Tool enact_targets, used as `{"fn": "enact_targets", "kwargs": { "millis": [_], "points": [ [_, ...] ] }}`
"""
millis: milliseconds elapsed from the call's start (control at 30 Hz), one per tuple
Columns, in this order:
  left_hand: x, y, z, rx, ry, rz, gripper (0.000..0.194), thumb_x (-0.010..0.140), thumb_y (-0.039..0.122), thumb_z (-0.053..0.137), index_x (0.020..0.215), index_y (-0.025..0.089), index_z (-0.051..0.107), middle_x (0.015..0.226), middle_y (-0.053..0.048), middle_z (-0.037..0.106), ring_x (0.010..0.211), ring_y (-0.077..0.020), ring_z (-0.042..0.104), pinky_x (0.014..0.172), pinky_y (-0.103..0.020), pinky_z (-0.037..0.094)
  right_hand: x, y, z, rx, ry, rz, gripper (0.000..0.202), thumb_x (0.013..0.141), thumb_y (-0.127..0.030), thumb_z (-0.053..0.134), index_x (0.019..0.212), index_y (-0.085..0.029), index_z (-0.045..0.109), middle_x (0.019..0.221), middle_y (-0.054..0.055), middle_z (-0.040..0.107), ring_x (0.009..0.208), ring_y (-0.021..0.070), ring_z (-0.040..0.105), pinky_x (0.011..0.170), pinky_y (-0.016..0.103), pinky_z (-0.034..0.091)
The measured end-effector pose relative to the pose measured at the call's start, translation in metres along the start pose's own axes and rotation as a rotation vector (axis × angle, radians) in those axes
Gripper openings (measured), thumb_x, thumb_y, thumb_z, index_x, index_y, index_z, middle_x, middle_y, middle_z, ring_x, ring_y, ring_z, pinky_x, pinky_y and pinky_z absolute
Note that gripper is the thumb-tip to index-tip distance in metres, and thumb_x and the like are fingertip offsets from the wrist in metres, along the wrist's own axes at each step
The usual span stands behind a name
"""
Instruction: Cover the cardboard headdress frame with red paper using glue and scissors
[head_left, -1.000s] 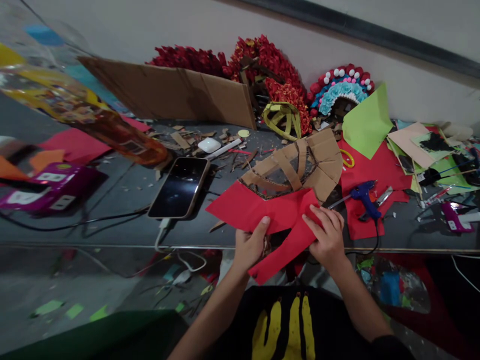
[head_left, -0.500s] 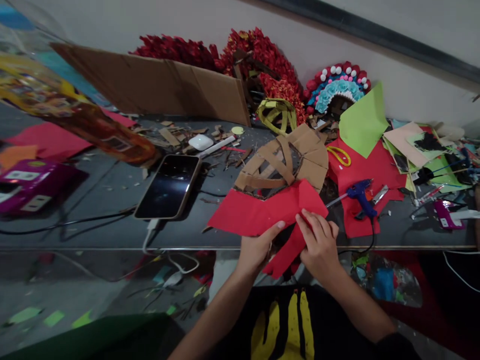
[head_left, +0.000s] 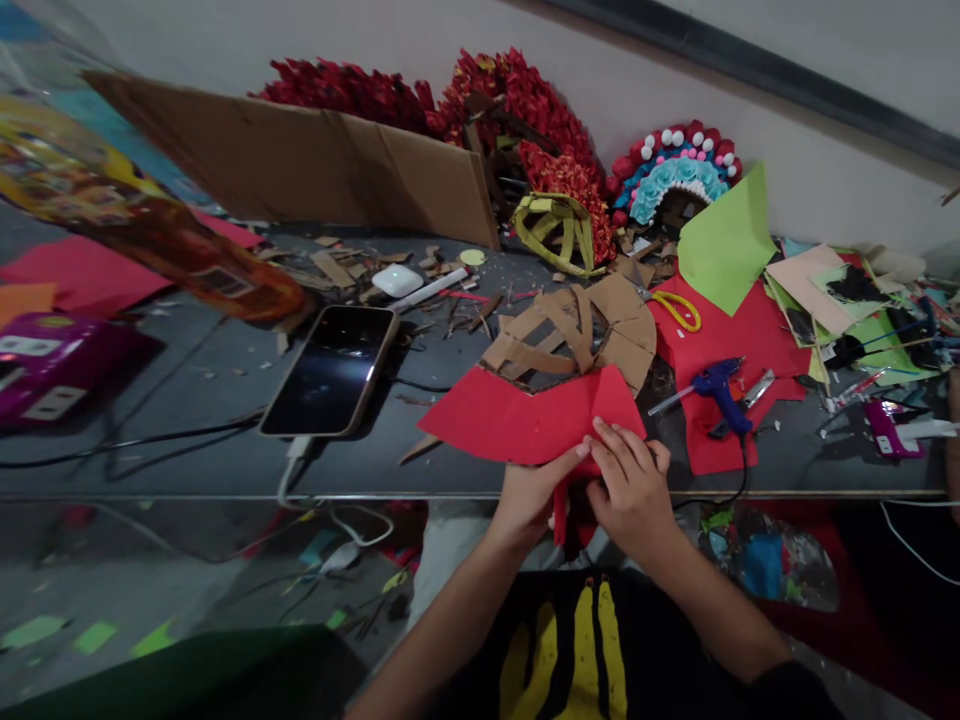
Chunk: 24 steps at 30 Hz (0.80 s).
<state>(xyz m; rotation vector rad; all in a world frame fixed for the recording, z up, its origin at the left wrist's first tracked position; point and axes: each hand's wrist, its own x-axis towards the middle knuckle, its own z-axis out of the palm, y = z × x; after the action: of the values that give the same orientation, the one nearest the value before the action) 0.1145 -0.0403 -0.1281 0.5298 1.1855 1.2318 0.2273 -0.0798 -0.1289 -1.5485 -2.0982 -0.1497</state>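
Observation:
Between my hands is a cardboard cap frame [head_left: 626, 325] with crossed strips over its crown and a wide brim. Red paper [head_left: 510, 415] covers the near part of the brim. My left hand [head_left: 536, 495] grips the brim's near edge, thumb on top of the paper and fingers hidden underneath. My right hand [head_left: 630, 485] is closed on the red paper just right of that thumb, its fingertips pressing on top. Below the edge a narrow red flap hangs between the two hands. A blue glue gun [head_left: 720, 390] lies to the right of my right hand.
A phone [head_left: 330, 370] with a charging cable lies left of the cap. An orange-brown bottle [head_left: 217, 270] and a cardboard panel [head_left: 315, 170] stand behind. Red paper sheets, a cutter and yellow-handled scissors [head_left: 679, 310] are at right. Cardboard scraps litter the back; a decorated headpiece [head_left: 679, 180] leans on the wall.
The red flap has swung from a wide slanting strip to a narrow one, folded down under the brim. My left thumb has slid right, close to my right fingers.

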Motion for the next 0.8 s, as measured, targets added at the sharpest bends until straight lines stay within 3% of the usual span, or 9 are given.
{"fn": "enact_targets", "kwargs": {
  "millis": [100,167,233,300,433,500,600,700,800],
  "points": [
    [0.001,0.005,0.003,-0.038,-0.021,-0.003,0.039,0.043,0.025,0.083,0.076,0.015,0.066,0.076,-0.006,0.072,0.075,-0.0211,0.067,0.073,-0.031,0.054,0.005,0.010,-0.013,0.075,-0.099,-0.038,0.031,0.087,-0.022,0.047,0.117,-0.021,0.055,0.125,0.005,0.061,0.108,0.0171,0.054,0.089,0.033,0.032],
    [0.001,0.007,0.003,-0.030,0.009,-0.003,0.039,0.043,0.028,0.083,0.074,0.014,0.065,0.074,-0.006,0.071,0.070,-0.0201,0.067,0.068,-0.029,0.054,0.009,0.031,-0.027,0.081,-0.111,0.013,0.029,0.088,-0.030,0.048,0.115,-0.022,0.056,0.120,0.006,0.063,0.107,0.0181,0.055,0.089,0.033,0.035],
    [0.002,0.008,0.003,-0.016,0.038,-0.003,0.039,0.043,0.029,0.082,0.075,0.014,0.063,0.073,-0.005,0.071,0.070,-0.0200,0.067,0.065,-0.028,0.054,0.011,0.062,-0.042,-0.022,-0.001,0.239,0.033,0.087,-0.039,0.050,0.111,-0.018,0.057,0.111,0.011,0.064,0.105,0.0223,0.055,0.088,0.036,0.038],
    [0.002,0.009,0.002,-0.010,0.063,0.002,0.039,0.044,0.030,0.082,0.073,0.014,0.062,0.071,-0.005,0.070,0.070,-0.0201,0.067,0.063,-0.027,0.053,0.014,0.096,-0.053,-0.220,0.022,0.469,0.041,0.087,-0.043,0.048,0.114,-0.013,0.056,0.110,0.017,0.061,0.104,0.0281,0.054,0.086,0.041,0.039],
    [0.003,0.010,0.002,-0.014,0.088,-0.006,0.039,0.042,0.031,0.082,0.070,0.015,0.060,0.068,-0.004,0.069,0.066,-0.0202,0.066,0.061,-0.028,0.053,0.019,0.139,-0.056,-0.452,-0.209,0.657,0.050,0.084,-0.048,0.049,0.114,-0.008,0.056,0.105,0.024,0.060,0.098,0.0350,0.057,0.077,0.045,0.042],
    [0.003,0.010,0.003,-0.026,0.097,-0.005,0.040,0.040,0.030,0.082,0.070,0.015,0.059,0.068,-0.003,0.069,0.065,-0.0197,0.066,0.061,-0.028,0.054,0.021,0.146,-0.053,-0.471,-0.298,0.674,0.050,0.082,-0.049,0.051,0.110,-0.007,0.059,0.101,0.024,0.060,0.095,0.0347,0.058,0.076,0.044,0.042],
    [0.003,0.012,0.004,-0.035,0.104,0.008,0.041,0.040,0.030,0.082,0.070,0.016,0.059,0.064,-0.002,0.067,0.066,-0.0199,0.066,0.063,-0.029,0.054,0.023,0.150,-0.053,-0.429,-0.335,0.660,0.047,0.080,-0.045,0.055,0.106,-0.007,0.062,0.099,0.021,0.059,0.093,0.0317,0.058,0.078,0.040,0.044],
    [0.003,0.013,0.004,-0.033,0.114,0.030,0.043,0.040,0.030,0.082,0.074,0.016,0.060,0.064,-0.002,0.067,0.067,-0.0200,0.066,0.064,-0.029,0.054,0.019,0.154,-0.062,-0.361,-0.263,0.654,0.040,0.079,-0.043,0.054,0.102,-0.011,0.064,0.101,0.018,0.057,0.092,0.0289,0.058,0.078,0.039,0.045],
    [0.004,0.012,0.003,-0.033,0.126,0.056,0.044,0.039,0.030,0.083,0.074,0.015,0.061,0.064,-0.002,0.067,0.069,-0.0209,0.066,0.064,-0.029,0.055,0.011,0.152,-0.074,-0.280,-0.025,0.622,0.039,0.081,-0.044,0.049,0.102,-0.014,0.062,0.105,0.015,0.055,0.097,0.0280,0.055,0.081,0.040,0.045]
  ]
}}
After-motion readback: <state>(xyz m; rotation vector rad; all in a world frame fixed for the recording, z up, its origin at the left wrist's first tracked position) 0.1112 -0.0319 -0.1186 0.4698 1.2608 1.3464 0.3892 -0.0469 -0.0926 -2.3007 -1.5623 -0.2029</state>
